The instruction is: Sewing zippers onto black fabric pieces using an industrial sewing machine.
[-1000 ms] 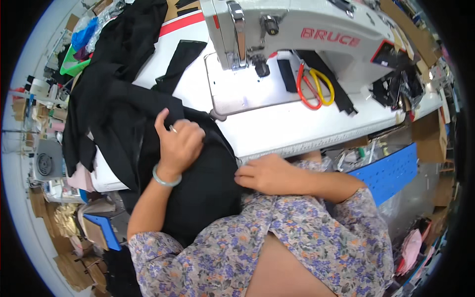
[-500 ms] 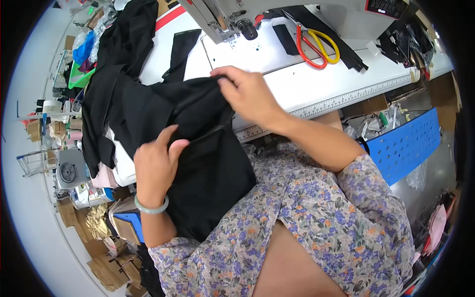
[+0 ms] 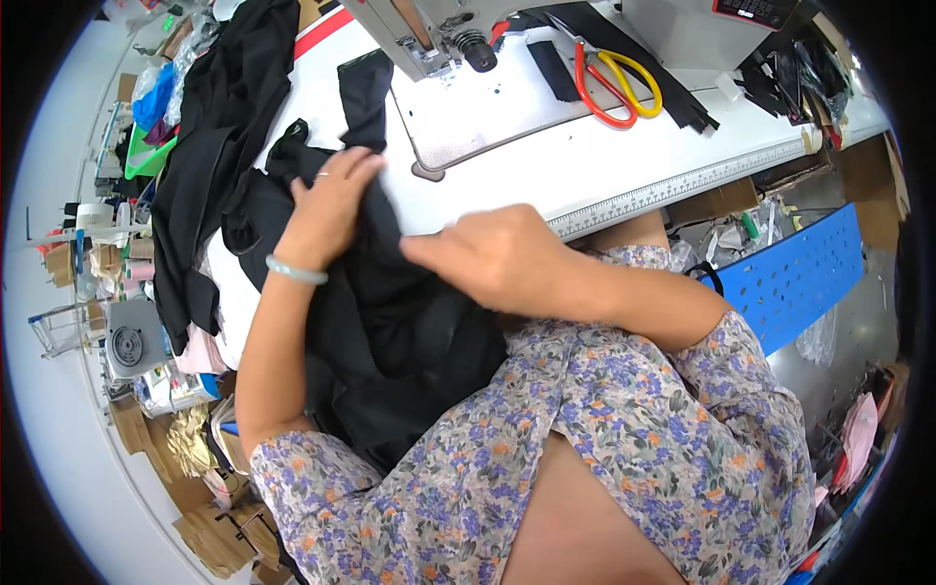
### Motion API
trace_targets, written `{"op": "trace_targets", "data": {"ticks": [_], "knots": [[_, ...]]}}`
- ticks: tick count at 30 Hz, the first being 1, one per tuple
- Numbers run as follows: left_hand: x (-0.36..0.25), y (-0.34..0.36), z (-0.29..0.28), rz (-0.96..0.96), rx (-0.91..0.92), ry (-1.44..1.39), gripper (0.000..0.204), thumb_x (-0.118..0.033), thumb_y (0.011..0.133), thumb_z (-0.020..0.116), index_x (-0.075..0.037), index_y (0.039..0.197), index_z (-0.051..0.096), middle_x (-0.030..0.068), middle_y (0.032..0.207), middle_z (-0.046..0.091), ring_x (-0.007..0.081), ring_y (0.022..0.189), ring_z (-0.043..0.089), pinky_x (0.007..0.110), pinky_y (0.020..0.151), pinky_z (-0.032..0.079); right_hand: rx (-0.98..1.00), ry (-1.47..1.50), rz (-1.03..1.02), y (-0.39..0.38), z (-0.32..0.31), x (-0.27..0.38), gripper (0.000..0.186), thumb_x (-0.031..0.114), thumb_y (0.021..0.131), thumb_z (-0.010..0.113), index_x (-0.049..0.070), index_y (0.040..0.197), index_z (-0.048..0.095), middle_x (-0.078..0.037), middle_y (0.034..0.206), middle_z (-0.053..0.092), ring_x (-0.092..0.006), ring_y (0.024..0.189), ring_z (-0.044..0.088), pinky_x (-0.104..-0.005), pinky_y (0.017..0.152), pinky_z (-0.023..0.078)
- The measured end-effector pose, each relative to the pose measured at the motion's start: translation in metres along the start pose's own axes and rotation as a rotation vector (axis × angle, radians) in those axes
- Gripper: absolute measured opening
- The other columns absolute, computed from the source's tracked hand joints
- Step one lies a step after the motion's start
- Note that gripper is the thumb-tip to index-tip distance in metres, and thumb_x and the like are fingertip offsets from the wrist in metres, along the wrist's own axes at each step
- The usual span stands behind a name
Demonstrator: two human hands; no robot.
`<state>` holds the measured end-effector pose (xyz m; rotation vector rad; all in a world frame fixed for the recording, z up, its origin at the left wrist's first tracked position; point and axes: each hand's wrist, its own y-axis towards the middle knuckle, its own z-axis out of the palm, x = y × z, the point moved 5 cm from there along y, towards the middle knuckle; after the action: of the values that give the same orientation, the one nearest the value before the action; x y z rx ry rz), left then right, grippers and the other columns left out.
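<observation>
The black cloth (image 3: 390,327) hangs bunched over the front of the desk (image 3: 585,166), apart from the sewing machine (image 3: 398,34) — smoothing looks unfinished. Left hand (image 3: 333,210) on cloth, right hand (image 3: 497,258) curled beside it — whether either grip pinches fabric, I cannot tell.

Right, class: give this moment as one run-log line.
left hand: on black cloth | right hand: at cloth's right edge, grip unclear | scissors: untouched on white table
</observation>
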<state>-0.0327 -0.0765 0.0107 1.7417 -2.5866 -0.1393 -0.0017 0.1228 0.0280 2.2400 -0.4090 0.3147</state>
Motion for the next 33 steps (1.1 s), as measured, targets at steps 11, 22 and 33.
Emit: {"op": "trace_targets", "data": {"ticks": [11, 22, 33], "knots": [[0.07, -0.112, -0.072, -0.487, -1.051, 0.177, 0.054, 0.003, 0.077, 0.053, -0.018, 0.127, 0.052, 0.0178, 0.1, 0.065, 0.0405, 0.087, 0.063, 0.041, 0.072, 0.05, -0.076, -0.055, -0.016, -0.017, -0.007, -0.006, 0.044, 0.005, 0.07, 0.06, 0.006, 0.114, 0.064, 0.001, 0.058, 0.044, -0.0133, 0.049, 0.05, -0.0277, 0.043, 0.04], [0.054, -0.14, -0.071, -0.765, -0.013, -0.026, 0.027, -0.019, 0.091, 0.056, -0.004, 0.113, 0.063, 0.0162, 0.089, 0.068, 0.0303, 0.079, 0.066, 0.036, 0.073, 0.05, 0.129, -0.14, 0.083, -0.052, 0.016, -0.024, 0.034, 0.007, 0.069, 0.068, 0.006, 0.103, 0.067, -0.001, 0.061, 0.051, -0.0156, 0.054, 0.054, -0.0291, 0.047, 0.043], [0.088, 0.023, 0.031, -0.565, 0.016, -0.114, 0.028, -0.031, 0.089, 0.062, -0.003, 0.093, 0.06, 0.0154, 0.089, 0.064, 0.0373, 0.077, 0.061, 0.042, 0.068, 0.048, 0.008, 0.061, 0.189, -0.037, 0.01, -0.021, 0.015, 0.013, 0.074, 0.072, 0.004, 0.083, 0.063, -0.01, 0.095, 0.059, -0.0256, 0.08, 0.056, -0.0331, 0.07, 0.047]]}}
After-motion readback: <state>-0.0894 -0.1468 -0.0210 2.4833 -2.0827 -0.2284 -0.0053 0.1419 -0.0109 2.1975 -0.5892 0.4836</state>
